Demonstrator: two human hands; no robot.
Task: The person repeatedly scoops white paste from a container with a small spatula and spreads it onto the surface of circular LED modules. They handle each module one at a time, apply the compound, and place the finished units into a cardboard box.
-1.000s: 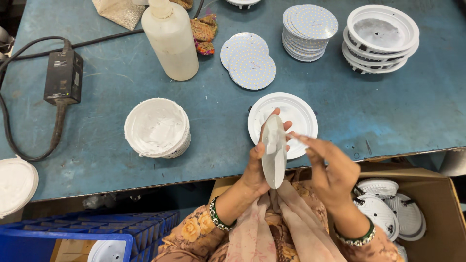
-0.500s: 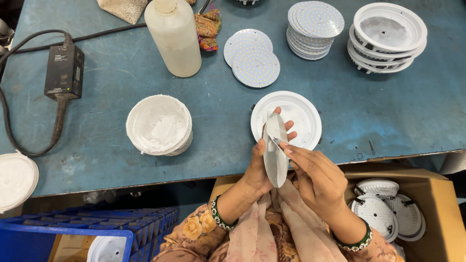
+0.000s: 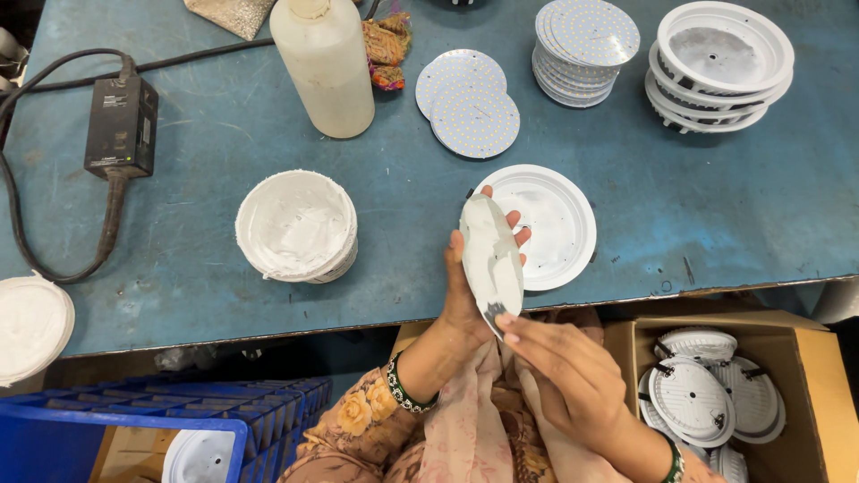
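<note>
Hands over a blue worktable (image 3: 179, 206), seen from above. My left hand (image 3: 470, 286) holds a round white disc (image 3: 491, 258) upright and edge-on, thumb on one face and fingers curled behind the other, just above the table's near edge. My right hand (image 3: 568, 371) reaches up from below, its fingers held close together, the fingertips (image 3: 506, 320) touching the disc's lower rim where a small dark mark shows; it grips nothing of its own.

Just behind the disc a shallow white round housing (image 3: 555, 224) lies flat on the table. To its left stands an open white tub of white paste (image 3: 295, 225), and behind that a tall pale plastic bottle (image 3: 324, 64). Two flat round boards dotted with tiny lights (image 3: 470, 105) overlap near the bottle, a stack of the same boards (image 3: 586, 40) sits further right, and a stack of white housings (image 3: 720, 63) fills the far right corner. A black power adapter with its cable (image 3: 121, 125) lies at the left. Below the table edge on my right, a cardboard box (image 3: 805, 358) holds more white round housings; a blue crate (image 3: 116, 420) is at lower left.
</note>
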